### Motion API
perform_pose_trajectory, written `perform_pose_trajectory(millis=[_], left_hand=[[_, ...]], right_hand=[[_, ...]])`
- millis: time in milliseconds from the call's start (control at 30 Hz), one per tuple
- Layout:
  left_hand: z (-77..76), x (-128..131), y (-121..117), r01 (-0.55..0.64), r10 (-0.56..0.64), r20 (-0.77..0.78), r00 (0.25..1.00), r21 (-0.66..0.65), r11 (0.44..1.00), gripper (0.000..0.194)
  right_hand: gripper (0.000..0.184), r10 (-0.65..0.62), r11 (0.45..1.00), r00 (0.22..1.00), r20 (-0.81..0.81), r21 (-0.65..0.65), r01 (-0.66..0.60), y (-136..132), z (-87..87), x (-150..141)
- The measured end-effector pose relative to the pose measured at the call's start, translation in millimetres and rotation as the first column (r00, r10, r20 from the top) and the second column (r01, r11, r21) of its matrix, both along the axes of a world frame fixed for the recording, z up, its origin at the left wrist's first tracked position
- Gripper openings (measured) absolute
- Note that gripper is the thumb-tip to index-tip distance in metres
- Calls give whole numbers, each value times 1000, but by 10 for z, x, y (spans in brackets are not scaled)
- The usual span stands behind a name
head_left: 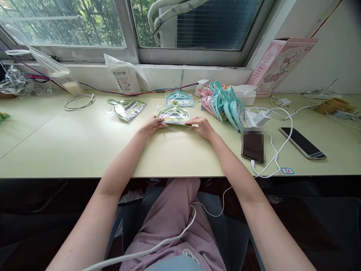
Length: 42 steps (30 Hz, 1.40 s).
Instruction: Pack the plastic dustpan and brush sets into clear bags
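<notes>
A small green dustpan set (175, 113) in clear plastic wrap lies flat on the table in front of me, its handle pointing away. My left hand (153, 125) grips its left edge, fingers closed on the wrap. At the opposite edge, my right hand (200, 125) pinches the wrap near the lower right corner. Just behind it is a turquoise dustpan set (179, 98), also wrapped. Another wrapped green set (127, 108) lies to the left of my hands. To the right, several turquoise sets (225, 99) and pink sets (208, 98) lean together in a row.
Right of my arm are a phone on a cable (253, 146), a second phone (303, 143) and a white charger (261, 118). A pink box (282, 67) stands at the back right. Along the window sill are a plastic-wrapped package (125, 77), thin wires and a coiled cable (79, 102).
</notes>
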<state>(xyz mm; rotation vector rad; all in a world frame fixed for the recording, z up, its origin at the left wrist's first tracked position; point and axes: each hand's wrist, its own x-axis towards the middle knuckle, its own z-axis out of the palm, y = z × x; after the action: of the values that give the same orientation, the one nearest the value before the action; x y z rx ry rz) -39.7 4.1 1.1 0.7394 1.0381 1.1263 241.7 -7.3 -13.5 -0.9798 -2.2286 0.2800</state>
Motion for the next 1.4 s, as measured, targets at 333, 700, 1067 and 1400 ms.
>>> perform_pose_trajectory(millis=[333, 700, 1067, 1400], left_hand=[[48, 51, -43, -107, 107, -82, 991, 8, 994, 79], [150, -185, -152, 568, -444, -420, 791, 235, 789, 66], [257, -333, -171, 803, -496, -692, 525, 209, 558, 101], [50, 148, -212, 340, -18, -572, 820, 462, 819, 32]], right_hand=[[22, -46, 998, 986, -159, -49, 39, -50, 38, -84], [20, -134, 987, 956, -260, -119, 106, 69, -14, 70], [13, -200, 969, 941, -273, -199, 148, 99, -22, 125], [9, -228, 959, 903, -365, -246, 143, 106, -63, 118]])
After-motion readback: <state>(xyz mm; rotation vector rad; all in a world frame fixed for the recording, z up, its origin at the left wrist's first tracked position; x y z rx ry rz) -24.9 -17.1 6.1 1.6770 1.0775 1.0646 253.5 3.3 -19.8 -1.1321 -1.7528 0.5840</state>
